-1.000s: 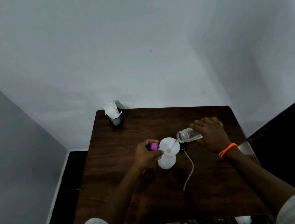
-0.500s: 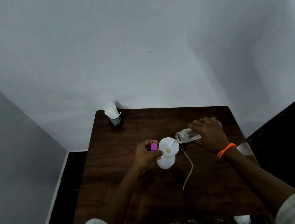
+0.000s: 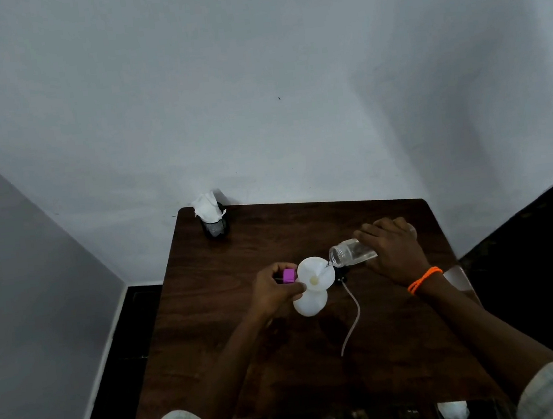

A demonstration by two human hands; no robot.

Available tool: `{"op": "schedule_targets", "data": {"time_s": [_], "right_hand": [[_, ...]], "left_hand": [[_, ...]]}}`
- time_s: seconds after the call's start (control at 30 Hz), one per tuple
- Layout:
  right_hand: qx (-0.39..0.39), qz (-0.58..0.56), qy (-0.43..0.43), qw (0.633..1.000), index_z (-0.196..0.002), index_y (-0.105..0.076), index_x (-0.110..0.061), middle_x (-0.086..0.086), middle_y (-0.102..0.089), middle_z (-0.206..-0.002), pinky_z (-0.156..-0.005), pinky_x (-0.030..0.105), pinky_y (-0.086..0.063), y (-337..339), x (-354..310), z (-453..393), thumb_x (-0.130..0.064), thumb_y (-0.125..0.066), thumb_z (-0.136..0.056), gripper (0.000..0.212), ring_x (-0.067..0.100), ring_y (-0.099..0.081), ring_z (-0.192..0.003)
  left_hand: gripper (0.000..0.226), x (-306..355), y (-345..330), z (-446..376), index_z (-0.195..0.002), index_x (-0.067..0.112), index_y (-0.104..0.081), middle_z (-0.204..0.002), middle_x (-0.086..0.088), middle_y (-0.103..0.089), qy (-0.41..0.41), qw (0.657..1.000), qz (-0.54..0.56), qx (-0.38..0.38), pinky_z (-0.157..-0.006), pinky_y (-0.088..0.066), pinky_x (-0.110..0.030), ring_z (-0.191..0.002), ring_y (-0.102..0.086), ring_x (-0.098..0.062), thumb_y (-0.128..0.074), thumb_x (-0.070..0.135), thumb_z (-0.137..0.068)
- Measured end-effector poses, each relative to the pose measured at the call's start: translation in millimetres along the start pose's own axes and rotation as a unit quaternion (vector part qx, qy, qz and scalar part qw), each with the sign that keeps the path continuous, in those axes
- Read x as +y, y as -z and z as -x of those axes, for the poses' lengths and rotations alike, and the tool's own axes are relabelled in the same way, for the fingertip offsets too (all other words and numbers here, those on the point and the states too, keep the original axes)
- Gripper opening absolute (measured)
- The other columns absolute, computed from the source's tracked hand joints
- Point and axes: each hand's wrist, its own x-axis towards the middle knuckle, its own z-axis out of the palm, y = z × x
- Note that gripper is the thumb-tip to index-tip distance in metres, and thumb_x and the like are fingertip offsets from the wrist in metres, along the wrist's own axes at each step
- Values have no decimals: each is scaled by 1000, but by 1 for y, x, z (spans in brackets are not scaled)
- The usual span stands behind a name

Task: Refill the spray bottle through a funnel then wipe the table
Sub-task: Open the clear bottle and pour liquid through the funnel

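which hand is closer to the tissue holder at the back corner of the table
Left. The left hand, steadying the funnel, sits nearer the tissue holder; the right hand, tipping the clear bottle, is farther off to the right.

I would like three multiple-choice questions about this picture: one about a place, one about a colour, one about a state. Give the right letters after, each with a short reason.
1. Where does the black mesh holder with white tissue stand?
A. far left corner of the table
B. near right corner
C. beside the funnel

2. What colour is the band on the right wrist?
A. green
B. orange
C. white

3. How is the clear bottle held?
A. upright, mouth up
B. lying flat on the table, untouched
C. tipped, mouth over the funnel

Answers:
1 A: the holder stands at the far left corner of the table, apart from the funnel.
2 B: the band is orange.
3 C: the right hand grips the clear bottle tipped, its mouth at the funnel's rim, while the left hand holds the funnel on the white spray bottle.
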Motion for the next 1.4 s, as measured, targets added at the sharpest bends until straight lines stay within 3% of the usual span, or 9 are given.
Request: {"op": "schedule_targets", "data": {"time_s": [0.27,0.53,0.73,1.2,1.4], "right_hand": [[1,-4,-5,1000,-111,-73,-18,1,-72,-112,-80,39,-37,0,-2,1,-25,-83,-53,60,30,-64,-97],[-6,5,-3,1000,-113,-72,-20,-1,-71,-114,-79,38,-32,-2,-1,1,-28,-73,-58,55,29,-62,-98],[8,1,-7,1000,-112,-72,-20,-1,-71,-114,-79,38,-33,-1,-1,0,-23,-84,-57,57,29,-62,-98],[-10,-1,-12,1000,-115,-71,-21,-1,-70,-115,-80,39,-33,-4,3,-3,-27,-86,-58,59,29,-61,-101],[7,1,-6,1000,-114,-71,-21,0,-71,-115,-81,40,-36,-5,5,-4,-28,-72,-65,50,30,-62,-100]], "left_hand": [[40,-2,-2,1,-105,13,-71,-108,-11,-71,-2,1000,2,6,-77,-64,-51,-99,-72,-32,-87,-1,-71],[41,-5,-2,1,-104,15,-71,-108,-8,-71,-10,1000,-5,3,-79,-63,-52,-102,-71,-31,-87,-1,-70],[41,-4,-2,-1,-106,13,-70,-110,-8,-71,-10,1000,-8,0,-80,-63,-52,-102,-71,-31,-86,-1,-71],[42,-6,-2,-4,-105,18,-71,-110,-5,-72,-5,1000,-14,5,-80,-63,-52,-102,-71,-28,-88,3,-69],[42,-7,0,-5,-105,16,-71,-109,-7,-72,-9,1000,-15,4,-79,-64,-51,-100,-72,-29,-88,2,-70]]}}
